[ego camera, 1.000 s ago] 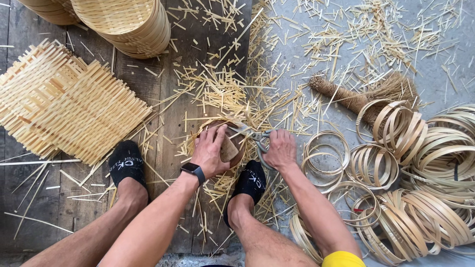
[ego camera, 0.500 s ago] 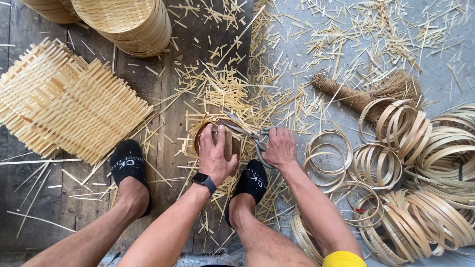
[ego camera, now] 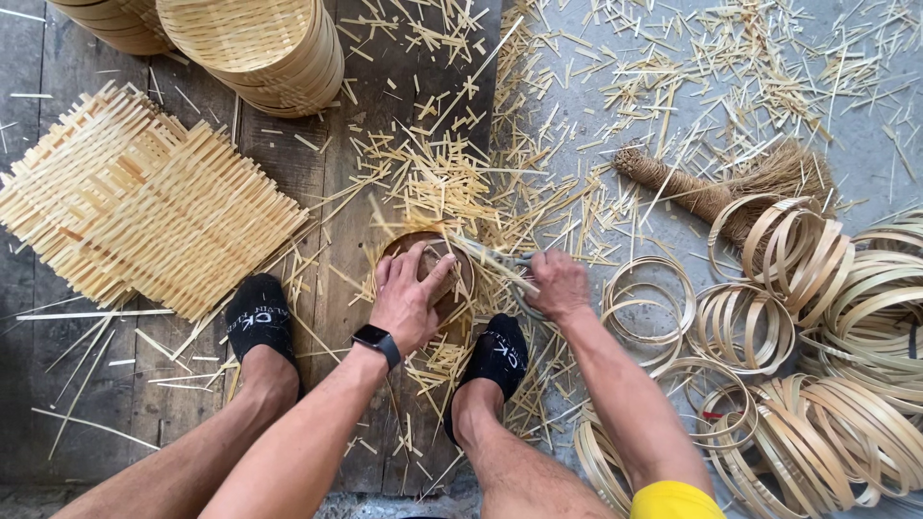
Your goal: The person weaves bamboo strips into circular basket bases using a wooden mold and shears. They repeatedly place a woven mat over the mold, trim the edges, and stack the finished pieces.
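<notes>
On the strip-littered plank floor point(ego camera: 288, 404), left hand point(ego camera: 409, 298) clasps a round basket point(ego camera: 428, 274); right hand's point(ego camera: 558, 284) grip closed around scissors point(ego camera: 500, 264)

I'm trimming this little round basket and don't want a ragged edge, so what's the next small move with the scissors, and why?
Probably turn the small round basket a little under the left hand, then snip again. The scissors in the right hand sit at its right rim, where strip ends seem to jut out; turning would bring untrimmed ends to the blades.

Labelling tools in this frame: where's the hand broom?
Head view, upper right: the hand broom lies on the grey floor among bamboo offcuts, its brush end against the bamboo hoops, beyond the right hand.
</notes>
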